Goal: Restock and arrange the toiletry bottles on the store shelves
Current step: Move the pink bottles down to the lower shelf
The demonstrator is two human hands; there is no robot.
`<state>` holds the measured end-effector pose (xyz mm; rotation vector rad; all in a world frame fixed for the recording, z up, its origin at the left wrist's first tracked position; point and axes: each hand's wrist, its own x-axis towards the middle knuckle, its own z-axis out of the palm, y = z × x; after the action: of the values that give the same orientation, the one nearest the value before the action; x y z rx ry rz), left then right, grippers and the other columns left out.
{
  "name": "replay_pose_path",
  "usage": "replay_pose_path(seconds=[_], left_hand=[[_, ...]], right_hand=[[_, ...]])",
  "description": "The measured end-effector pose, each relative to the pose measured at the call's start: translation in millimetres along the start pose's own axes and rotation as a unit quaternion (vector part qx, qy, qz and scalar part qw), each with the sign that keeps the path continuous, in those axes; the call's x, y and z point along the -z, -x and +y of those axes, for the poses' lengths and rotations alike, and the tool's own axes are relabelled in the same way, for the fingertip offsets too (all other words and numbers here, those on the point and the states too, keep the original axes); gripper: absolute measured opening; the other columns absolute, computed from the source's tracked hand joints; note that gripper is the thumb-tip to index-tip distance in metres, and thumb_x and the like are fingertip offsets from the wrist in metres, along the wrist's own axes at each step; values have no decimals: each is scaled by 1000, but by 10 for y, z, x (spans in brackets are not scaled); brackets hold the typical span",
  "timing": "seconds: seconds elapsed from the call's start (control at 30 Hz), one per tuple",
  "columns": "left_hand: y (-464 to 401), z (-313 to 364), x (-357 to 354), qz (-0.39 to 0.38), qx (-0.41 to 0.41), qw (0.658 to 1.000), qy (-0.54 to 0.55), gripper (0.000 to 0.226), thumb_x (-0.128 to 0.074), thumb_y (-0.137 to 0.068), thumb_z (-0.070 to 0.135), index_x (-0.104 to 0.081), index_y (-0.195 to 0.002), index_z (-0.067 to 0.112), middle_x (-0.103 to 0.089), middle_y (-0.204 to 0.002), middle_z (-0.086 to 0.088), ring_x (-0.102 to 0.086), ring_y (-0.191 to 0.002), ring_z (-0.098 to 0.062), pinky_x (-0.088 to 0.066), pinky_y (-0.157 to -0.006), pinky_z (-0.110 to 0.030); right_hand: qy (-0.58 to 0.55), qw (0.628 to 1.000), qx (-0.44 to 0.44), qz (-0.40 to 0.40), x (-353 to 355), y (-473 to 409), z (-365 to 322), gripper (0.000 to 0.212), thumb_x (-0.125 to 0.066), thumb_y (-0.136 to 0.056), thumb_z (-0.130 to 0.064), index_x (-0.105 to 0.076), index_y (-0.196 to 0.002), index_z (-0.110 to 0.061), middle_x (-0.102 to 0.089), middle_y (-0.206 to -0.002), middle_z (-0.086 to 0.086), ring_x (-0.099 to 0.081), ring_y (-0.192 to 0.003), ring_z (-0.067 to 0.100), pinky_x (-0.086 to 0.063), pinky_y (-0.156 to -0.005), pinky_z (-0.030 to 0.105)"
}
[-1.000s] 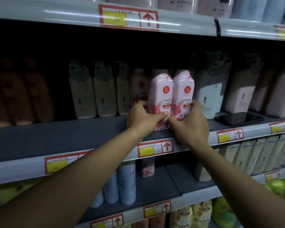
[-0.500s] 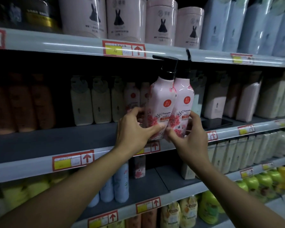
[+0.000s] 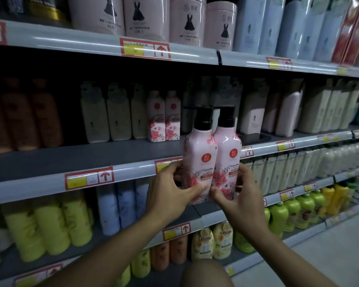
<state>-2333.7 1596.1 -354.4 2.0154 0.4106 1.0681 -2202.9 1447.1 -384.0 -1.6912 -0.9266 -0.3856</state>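
Two pink bottles with black caps are held upright, side by side and touching, in front of the middle shelf [image 3: 50,162]. The left hand [image 3: 172,195] grips the left bottle [image 3: 198,160] near its base; the right hand [image 3: 239,196] grips the right bottle [image 3: 227,158]. Two matching pink bottles [image 3: 163,119] stand at the back of that shelf.

A red-bordered price label [image 3: 89,177] with a yellow patch and a red arrow sits on the rail left of the left hand [image 3: 170,195]. A similar one [image 3: 145,48] is high above both hands, and a third [image 3: 176,230] is just below them. Up and to the right of the right hand [image 3: 243,199] lies a flat dark slab [image 3: 255,137], perhaps a phone. Pink canisters [image 3: 187,19] printed with black rabbit shapes stand far above the hands, with red boxes [image 3: 350,32] at the upper right. Pale floor [image 3: 330,255] shows below and to the right.
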Motion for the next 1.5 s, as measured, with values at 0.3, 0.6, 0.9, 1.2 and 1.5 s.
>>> replay_pose_path(seconds=[0.3, 0.6, 0.9, 1.2, 1.5], left_hand=[[418, -542, -303, -39, 30, 998, -49, 73, -85, -62, 61, -56, -127, 45, -71, -117, 22, -69, -102, 4, -61, -84, -23], [571, -1092, -473, -60, 121, 989, -66, 71, -90, -60, 50, -63, -124, 40, -75, -111, 20, -71, -96, 5, -63, -82, -28], [430, -1465, -556, -58, 201, 972, -108, 55, -94, -64, 41, -68, -112, 30, -77, -102, 16, -73, -89, 0, -61, -73, -25], [156, -1464, -614, -44, 204, 969, -131, 57, -90, -71, 47, -69, -120, 27, -77, -109, 11, -73, -92, -5, -61, -74, -26], [-220, -1578, -737, 12, 248, 954, -168, 52, -89, -78, 38, -64, -121, 21, -75, -119, 2, -73, -104, -19, -63, -83, -42]], right_hand=[[15, 997, -62, -52, -153, 476, 536, 71, -90, -68, -49, -49, -125, -35, -67, -98, -25, -71, -83, 0, -62, -67, 39], [2, 987, -90, -130, -464, 695, 995, 55, -89, -73, -40, -58, -119, -39, -70, -104, -19, -67, -96, 6, -60, -74, 39], [4, 980, -120, -161, -769, 666, 1270, 49, -82, -71, -46, -59, -113, -35, -70, -98, -15, -68, -89, 5, -59, -73, 43], [25, 982, -117, -143, -1058, 224, 1389, 60, -85, -73, -44, -53, -123, -32, -68, -107, -11, -67, -98, 13, -59, -77, 46], [45, 978, -121, -162, -1434, -157, 1599, 75, -83, -77, -39, -38, -135, -24, -67, -121, -1, -68, -106, 21, -60, -84, 49]])
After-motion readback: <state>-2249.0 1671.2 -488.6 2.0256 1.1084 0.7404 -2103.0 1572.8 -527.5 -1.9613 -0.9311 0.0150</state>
